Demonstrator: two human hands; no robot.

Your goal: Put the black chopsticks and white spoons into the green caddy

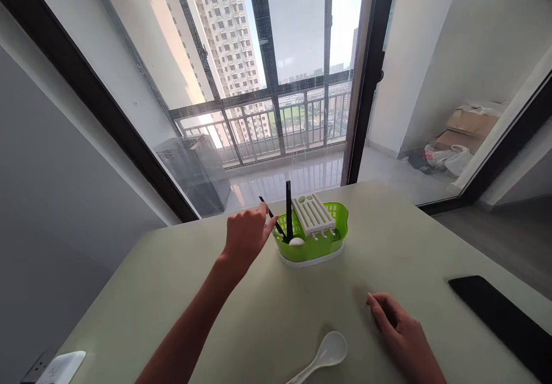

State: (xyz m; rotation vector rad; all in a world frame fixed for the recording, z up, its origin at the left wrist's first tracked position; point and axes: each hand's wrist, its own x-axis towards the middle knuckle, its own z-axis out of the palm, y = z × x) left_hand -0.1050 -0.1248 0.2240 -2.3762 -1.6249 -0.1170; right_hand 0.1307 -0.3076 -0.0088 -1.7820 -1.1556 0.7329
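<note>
A green plastic basket (317, 250) with a white base stands on the table toward the far edge. My left hand (245, 231) is at its left side, thumb and forefinger closed around a slanted black chopstick (278, 226) whose lower end is inside the basket. Upright next to it are more black chopsticks (288, 206). A white spoon bowl (296, 241) shows at the basket's front rim, and a white slotted rack (314, 214) lies across the top. My right hand (399, 329) rests on the table, fingers curled with nothing visible in them. Left of it lies a white spoon (332, 349).
A black flat object (495, 315) lies on the table (194, 315) at the right. At the near left corner is a white item (66, 367). Beyond the table are a glass door and a balcony, with cardboard boxes (470, 122) and bags at the right.
</note>
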